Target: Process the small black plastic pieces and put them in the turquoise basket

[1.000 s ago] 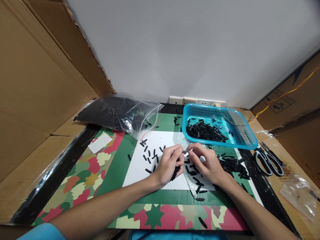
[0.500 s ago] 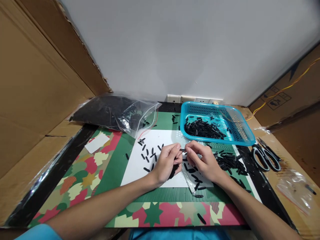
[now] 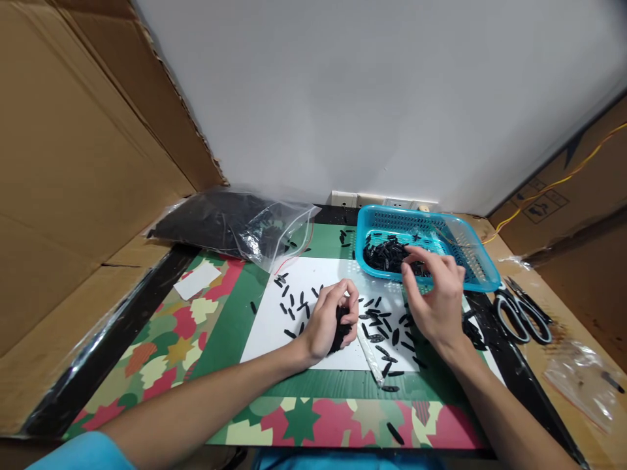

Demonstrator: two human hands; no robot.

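My left hand (image 3: 329, 321) is curled over the white sheet (image 3: 264, 339), closed around a clump of small black strips (image 3: 339, 333) that shows under its fingers. My right hand (image 3: 435, 294) is over the near rim of the blue plastic basket (image 3: 482, 282), thumb and forefinger apart and nothing visible between them. Inside the basket lies a heap of black strips (image 3: 386, 253), partly covered by the right fingertips. More loose black strips (image 3: 377, 318) are scattered on the sheet between my hands and to the left. Another pile (image 3: 473, 333) is partly hidden behind my right wrist.
A clear zip bag (image 3: 230, 225) full of black material lies at the back left. Scissors (image 3: 520, 313) and a small plastic bag (image 3: 582, 378) are at the right. A white paper piece (image 3: 196, 281) lies left; cardboard (image 3: 73, 130) and a wall enclose the table.
My right hand has moved away from the left, right and up to the basket, its pinch opened. The dark strip held between both hands no longer shows. The left hand stays closed in place.
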